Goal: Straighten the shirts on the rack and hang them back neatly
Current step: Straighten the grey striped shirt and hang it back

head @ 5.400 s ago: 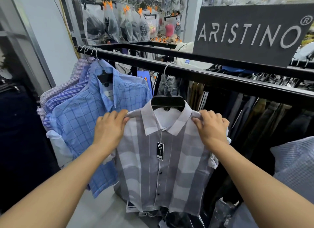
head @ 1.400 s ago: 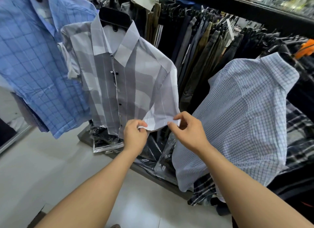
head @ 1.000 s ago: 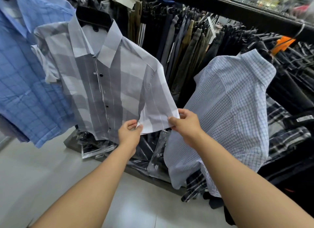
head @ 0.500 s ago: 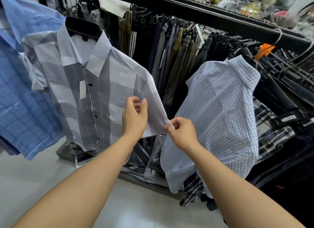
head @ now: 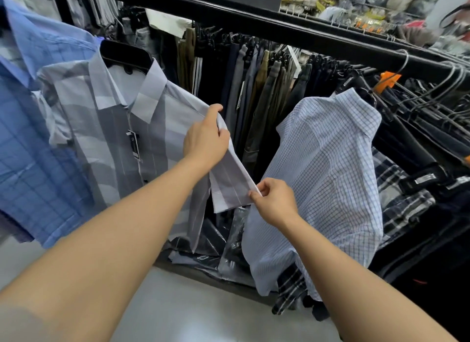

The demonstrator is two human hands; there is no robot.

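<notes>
Found grey banded shirt (head: pixel 114 143) hung by black hanger (head: pixel 124 55) from the rack rail (head: pixel 279 28), collar flat, front closed, tag (head: pixel 133 145) dangling at the placket. Recorded it just beside blue check shirt (head: pixel 38 138) on one side and apart from fine-check shirt (head: pixel 330 168) on the other, with a row of trousers (head: pixel 259 94) behind. Noted left hand (head: pixel 206 140) at the top of the near sleeve (head: pixel 229 186), fingers curled over the fabric close to the shoulder seam. Noted right hand (head: pixel 274 201) at the cuff, thumb and forefinger pinching the hem corner, other fingers loosely bent. Logged sleeve drawn taut and flat between the two grips. Judged body, collar and hang of this shirt as dealt with, and this sleeve as the step in hand. Could not grade the far sleeve, though seemed bunched against the blue check shirt. Judged fine-check shirt as outstanding: hung askew, turned away, cloth slumped and creased, lower edge lying over dark plaid garment (head: pixel 401 201). Marked blue check shirt as hanging fair, not confirmed. Listed plastic bags (head: pixel 211 255) heaped on the rack base below, outside the task. Rated overall progress as partial: one shirt near done, at least one left.
</notes>
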